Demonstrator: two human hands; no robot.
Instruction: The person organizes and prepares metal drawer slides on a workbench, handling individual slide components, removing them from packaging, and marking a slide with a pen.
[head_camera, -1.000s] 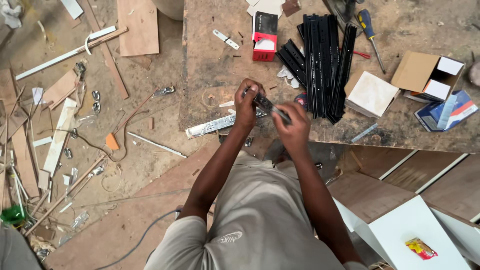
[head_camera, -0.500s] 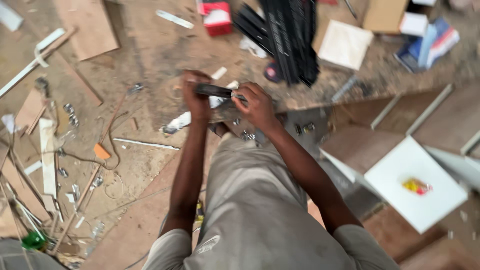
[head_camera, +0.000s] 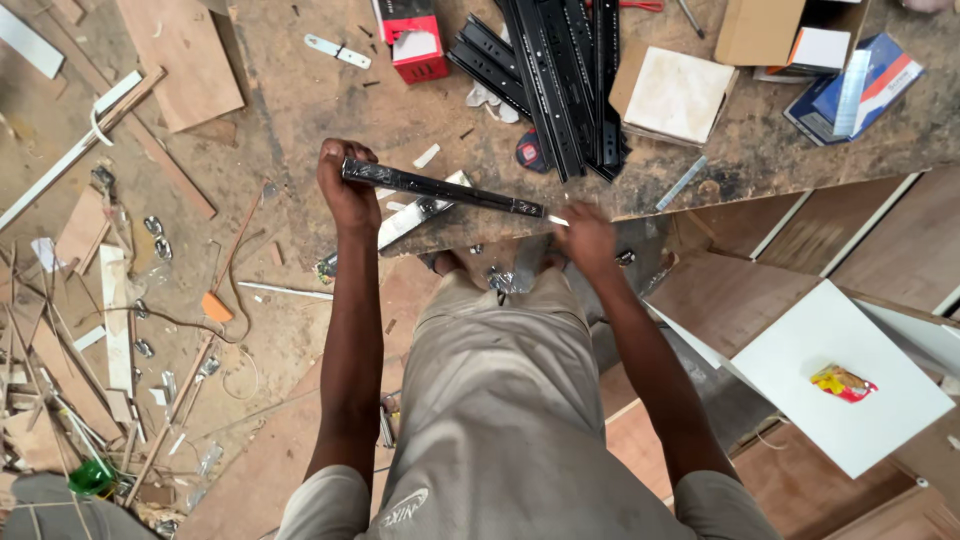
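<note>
Since half a second ago, hands are drawing apart, extending the black drawer slide | left hand is gripping its outer end above the tabletop; right hand is pinching the inner rail, blurred, probably | pulling straight is keeping it from binding | counting: one slide held, one stack of slides, one red box

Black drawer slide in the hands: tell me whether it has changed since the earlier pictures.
Yes. The black drawer slide is now pulled out long; the left hand and right hand are spread apart, against the fixed workbench edge.
</note>
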